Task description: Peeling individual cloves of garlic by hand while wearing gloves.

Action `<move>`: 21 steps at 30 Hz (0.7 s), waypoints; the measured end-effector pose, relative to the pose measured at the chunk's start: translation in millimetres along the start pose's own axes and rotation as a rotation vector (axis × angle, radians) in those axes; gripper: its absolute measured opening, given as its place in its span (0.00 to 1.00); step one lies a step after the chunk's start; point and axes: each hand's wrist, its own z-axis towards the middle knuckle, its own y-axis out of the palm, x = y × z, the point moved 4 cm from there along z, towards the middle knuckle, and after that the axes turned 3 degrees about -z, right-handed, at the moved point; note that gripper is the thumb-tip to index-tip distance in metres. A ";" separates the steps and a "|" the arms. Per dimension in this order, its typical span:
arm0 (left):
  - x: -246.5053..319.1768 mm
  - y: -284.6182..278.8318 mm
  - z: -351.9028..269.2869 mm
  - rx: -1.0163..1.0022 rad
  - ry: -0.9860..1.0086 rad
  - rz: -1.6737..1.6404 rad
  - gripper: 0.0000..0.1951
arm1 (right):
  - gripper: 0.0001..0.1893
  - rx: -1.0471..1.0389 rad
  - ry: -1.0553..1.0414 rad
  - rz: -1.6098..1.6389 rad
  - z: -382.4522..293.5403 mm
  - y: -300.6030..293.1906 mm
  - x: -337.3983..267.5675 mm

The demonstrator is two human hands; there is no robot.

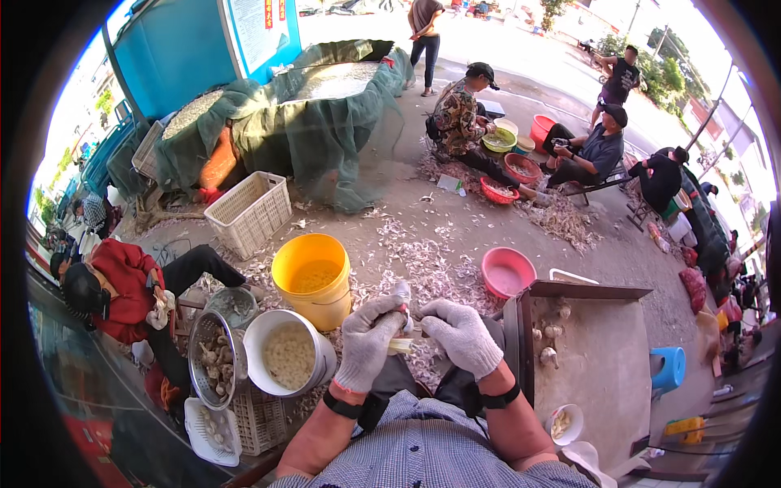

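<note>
My left hand (372, 341), in a light knitted glove, is closed around a garlic bulb (402, 290) with a pale stalk stub (401, 346) showing below the fingers. My right hand (462, 337), gloved alike, is held just beside it with curled fingers; what lies between its fingertips is too small to tell. Left of my hands stand a white bucket (323, 360) of peeled garlic cloves (288, 355) and a yellow bucket (341, 291) with cloves inside. A metal colander (201, 378) holds whole garlic bulbs (218, 360).
At my right is a table (598, 366) with several garlic bulbs (549, 357) and a white bowl (576, 427) of cloves. A pink basin (507, 271) and a plastic crate (250, 213) stand ahead among scattered husks (421, 262). A person in red (125, 280) sits at left; others sit farther off.
</note>
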 end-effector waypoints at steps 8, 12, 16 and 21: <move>-1.8 -11.6 2.4 -0.021 0.117 0.179 0.10 | 0.12 -0.021 -0.077 0.041 3.3 8.1 -6.2; 2.2 -12.9 -0.3 -0.039 0.217 0.233 0.10 | 0.11 0.005 -0.069 -0.048 5.2 9.4 -4.5; 4.3 -14.9 -2.3 -0.091 0.379 0.361 0.09 | 0.11 0.011 -0.052 -0.039 2.5 15.0 -3.3; 5.8 -13.2 -4.9 -0.086 0.372 0.355 0.09 | 0.11 0.030 -0.114 -0.072 2.9 13.8 -0.4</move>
